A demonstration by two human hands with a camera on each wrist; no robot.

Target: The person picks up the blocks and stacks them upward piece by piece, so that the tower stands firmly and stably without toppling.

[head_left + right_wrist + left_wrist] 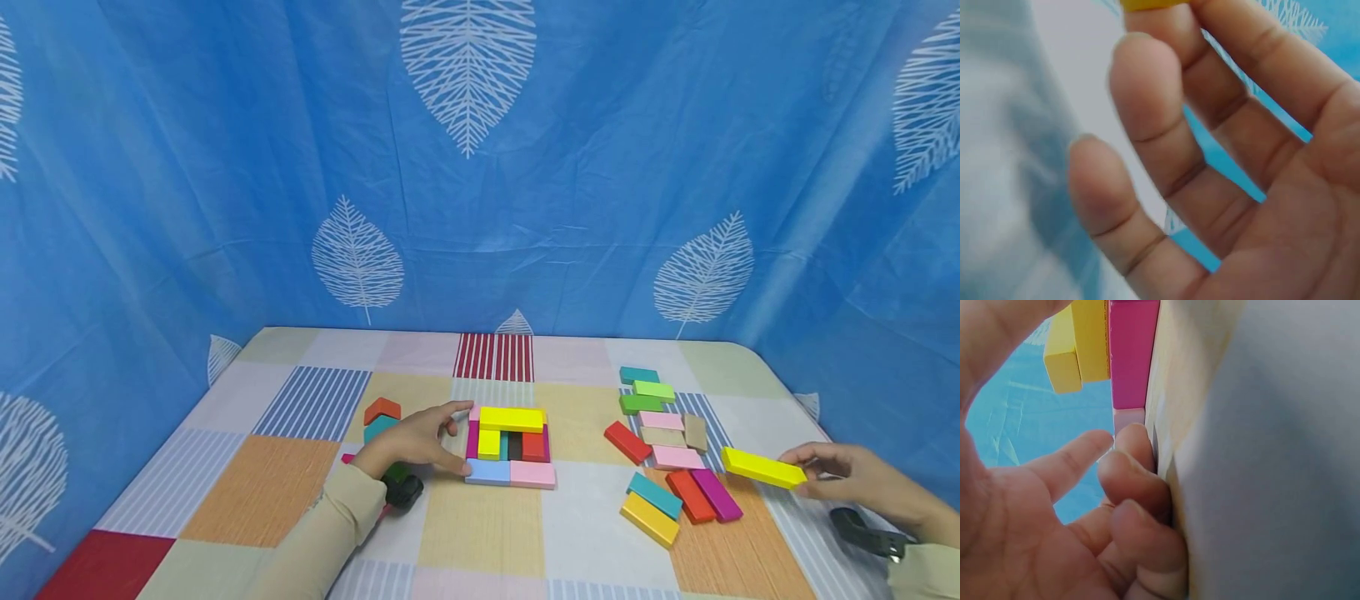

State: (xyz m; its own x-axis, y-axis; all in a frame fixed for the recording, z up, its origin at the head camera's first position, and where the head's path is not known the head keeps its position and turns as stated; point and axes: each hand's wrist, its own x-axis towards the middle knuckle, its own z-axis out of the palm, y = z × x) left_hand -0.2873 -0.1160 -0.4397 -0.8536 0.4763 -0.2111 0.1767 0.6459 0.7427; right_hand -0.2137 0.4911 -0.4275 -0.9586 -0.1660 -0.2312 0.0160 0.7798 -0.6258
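Note:
A low stack of coloured blocks stands mid-table, with a yellow block (512, 418) across its back and a light blue block (487, 472) and a pink block (532, 475) along its front. My left hand (420, 437) is at the stack's left side, thumb by the light blue block and index finger by the back corner. In the left wrist view, the fingers (1132, 478) rest low by the tablecloth beside a magenta block (1132, 356). Off to the right, my right hand (847, 477) pinches one end of another yellow block (763, 468), held apart from the stack.
Loose blocks lie right of the stack, among them a red block (627, 442), a teal block (655, 496) and a purple block (716, 494). An orange block (382, 409) lies behind my left hand. A blue curtain (480, 233) surrounds the patchwork tablecloth (480, 533).

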